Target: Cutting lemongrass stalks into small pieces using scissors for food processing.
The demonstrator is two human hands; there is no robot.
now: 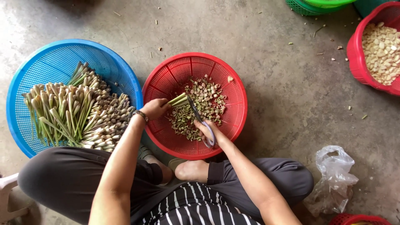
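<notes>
Red basket, round and slotted, sits on the concrete floor before a seated person; cut pieces of stalk lie scattered over its bottom. Left hand, with a bracelet at the wrist, has its fingers clenched around a small bundle of pale green stalks held over the basket. The bundle's long axis runs nearly level across the view, tilted slightly upward, and its cut end points right, toward the basket's centre. Right hand has its fingers closed through the purple handles of the scissors. The scissors' long axis runs diagonally, handles at lower right, blades pointing to upper left, and the blades meet the free end of the bundle. Whether the blades are parted cannot be told. Blue basket, just left of the red one, holds uncut stalks lying in a heap. A second red basket at upper right holds pale chunks. A crumpled clear bag lies on the floor at lower right.
</notes>
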